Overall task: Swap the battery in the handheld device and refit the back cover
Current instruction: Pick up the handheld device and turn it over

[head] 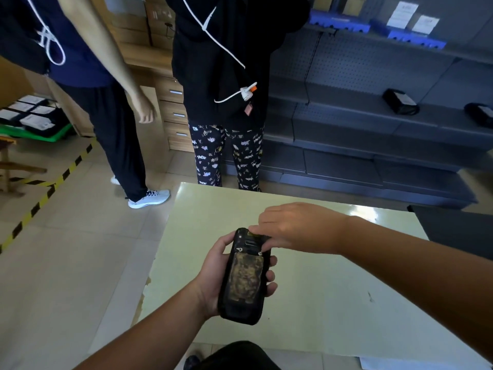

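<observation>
your left hand (213, 276) wrapped tight round the black, scuffed handheld device (244, 276), back side up over the pale yellow-green table (320, 303), your right hand (296, 227) on its top end, fingertips (257, 231) pressing there, gripping nothing

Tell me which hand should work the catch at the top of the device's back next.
Right. The right hand already has its fingers on the top end of the handheld device, while the left hand is wrapped around its body, holding it above the table.
</observation>
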`<state>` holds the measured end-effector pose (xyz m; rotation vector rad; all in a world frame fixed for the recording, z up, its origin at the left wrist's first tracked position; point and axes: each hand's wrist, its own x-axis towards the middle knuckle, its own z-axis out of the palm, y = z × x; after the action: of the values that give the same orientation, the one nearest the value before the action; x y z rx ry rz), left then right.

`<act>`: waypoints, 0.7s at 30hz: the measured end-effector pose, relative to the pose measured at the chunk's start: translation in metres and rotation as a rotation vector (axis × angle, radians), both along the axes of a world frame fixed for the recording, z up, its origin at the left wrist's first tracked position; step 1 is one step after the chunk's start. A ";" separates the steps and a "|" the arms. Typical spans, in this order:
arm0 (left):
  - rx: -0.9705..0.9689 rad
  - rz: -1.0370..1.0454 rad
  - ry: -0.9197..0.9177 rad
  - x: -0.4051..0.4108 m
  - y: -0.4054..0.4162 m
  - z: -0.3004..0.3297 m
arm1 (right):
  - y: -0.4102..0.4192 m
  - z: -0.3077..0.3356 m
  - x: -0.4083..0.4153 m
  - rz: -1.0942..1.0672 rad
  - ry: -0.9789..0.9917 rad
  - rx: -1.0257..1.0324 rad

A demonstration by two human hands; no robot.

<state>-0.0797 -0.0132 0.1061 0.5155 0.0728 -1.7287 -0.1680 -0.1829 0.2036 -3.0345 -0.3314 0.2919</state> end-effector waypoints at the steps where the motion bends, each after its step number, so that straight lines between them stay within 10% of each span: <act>1: 0.003 0.039 -0.013 0.001 0.000 0.000 | 0.001 0.002 0.002 -0.075 0.010 0.056; 21: 0.228 0.359 -0.212 0.020 -0.003 0.009 | 0.071 -0.029 0.044 -0.847 -0.276 0.665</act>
<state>-0.0599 -0.0166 0.1152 0.8005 0.2000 -1.3145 -0.1242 -0.1114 0.1749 -2.2703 0.6953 -0.2508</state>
